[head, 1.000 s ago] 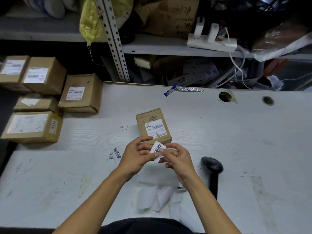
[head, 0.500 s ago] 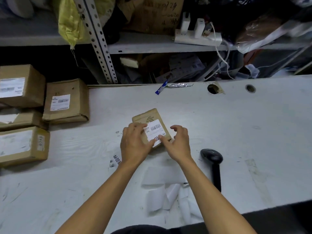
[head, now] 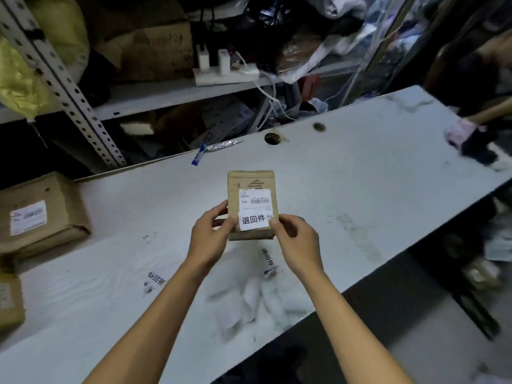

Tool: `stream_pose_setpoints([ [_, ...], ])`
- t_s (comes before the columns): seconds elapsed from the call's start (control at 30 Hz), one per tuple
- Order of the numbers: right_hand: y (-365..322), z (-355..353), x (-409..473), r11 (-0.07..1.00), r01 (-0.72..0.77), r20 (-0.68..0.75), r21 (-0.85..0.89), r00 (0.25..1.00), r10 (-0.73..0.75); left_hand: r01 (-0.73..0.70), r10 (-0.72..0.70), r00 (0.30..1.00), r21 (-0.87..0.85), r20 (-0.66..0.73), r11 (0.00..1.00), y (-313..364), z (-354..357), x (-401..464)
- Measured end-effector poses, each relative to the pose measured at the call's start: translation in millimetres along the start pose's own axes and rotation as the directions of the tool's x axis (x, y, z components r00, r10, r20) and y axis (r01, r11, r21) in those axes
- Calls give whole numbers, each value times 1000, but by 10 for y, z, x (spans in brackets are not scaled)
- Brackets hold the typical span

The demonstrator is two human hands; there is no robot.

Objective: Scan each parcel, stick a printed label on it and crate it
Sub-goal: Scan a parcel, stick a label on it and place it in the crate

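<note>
A small brown cardboard parcel [head: 249,181] is held up above the white table [head: 360,189] between both my hands. My left hand [head: 209,236] grips its left edge and my right hand [head: 297,239] grips its lower right corner. A white shipping label with a barcode [head: 255,199] sits on its face. Just below it is a white printed label with black Chinese characters [head: 253,220], stuck flat on the parcel between my thumbs. The scanner is not in view.
Label backing strips [head: 249,303] and two stray printed labels [head: 155,281] lie on the table near me. Brown parcels [head: 41,214] are stacked at the left. Metal shelving [head: 166,92] stands behind. Another person's hand [head: 462,134] is at the far right table end.
My hands peeled a small label, pressed it onto the parcel on the table, then lifted the parcel up. The view has swung to the right, so the scanner is out of sight.
</note>
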State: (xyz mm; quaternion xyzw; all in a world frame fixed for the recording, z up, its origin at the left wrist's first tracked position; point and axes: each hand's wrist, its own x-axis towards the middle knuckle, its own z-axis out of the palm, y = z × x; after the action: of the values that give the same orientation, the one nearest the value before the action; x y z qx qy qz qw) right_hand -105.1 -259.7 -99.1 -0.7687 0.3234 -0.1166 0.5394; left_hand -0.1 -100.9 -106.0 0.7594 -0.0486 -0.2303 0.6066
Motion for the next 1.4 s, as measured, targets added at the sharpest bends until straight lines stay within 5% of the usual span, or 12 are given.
stream_pose_setpoints([
  [0.3,656,-1879,-909,986,-40,-445,161,889,109,-126,133,866,-47,483,991,463,1866,-765],
  [0.67,2139,-3944,-2839,939,-148,-815,311,467,344,-166,66,429,7,901,986,296,4519,-2662],
  [0.93,2800,-4575,-4158,852,-171,-851,494,106,515,-206,-108,76,122,991,971,-116,5831,-3938],
  [1.23,3555,-5153,-4805,761,-136,-770,635,-185,610,-264,-295,-150,250,944,932,-565,7140,-4885],
  [1.4,4063,-5797,-4905,719,0,-690,695,-281,666,-314,-377,-295,284,878,906,-685,8128,-5278],
])
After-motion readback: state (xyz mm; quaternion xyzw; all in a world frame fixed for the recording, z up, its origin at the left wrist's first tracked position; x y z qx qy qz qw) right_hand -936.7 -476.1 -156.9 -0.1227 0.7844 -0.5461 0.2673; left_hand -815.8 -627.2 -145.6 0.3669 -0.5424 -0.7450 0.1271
